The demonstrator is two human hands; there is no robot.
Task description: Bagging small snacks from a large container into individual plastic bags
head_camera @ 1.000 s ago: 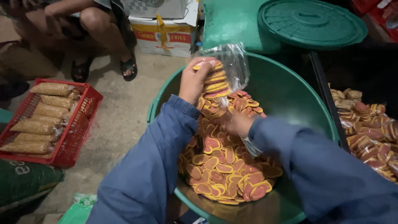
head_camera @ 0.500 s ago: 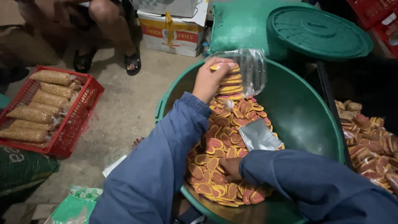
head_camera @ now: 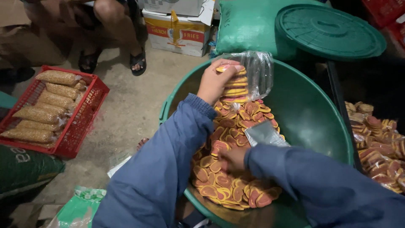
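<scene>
Biscuits, flat, oval, orange-rimmed with red centres, lie heaped in one big green tub; they are too many and too overlapped to count. The left hand is raised over the tub's far side, fingers wrapped around one upright stack of biscuits, about eight high as far as the edges can be told apart. One clear plastic bag hangs open beside that stack, touching it. The right hand is down in the heap near the tub's near side, fingers curled onto the loose biscuits; whether it pinches any is not clear, since the sleeve covers part of it. One small folded clear bag lies on the heap just beside the right sleeve.

One green round lid rests behind the tub. One red crate on the floor holds about seven filled packets. A second pile of biscuits lies to the right, outside the tub. One cardboard box stands near another person's two sandalled feet.
</scene>
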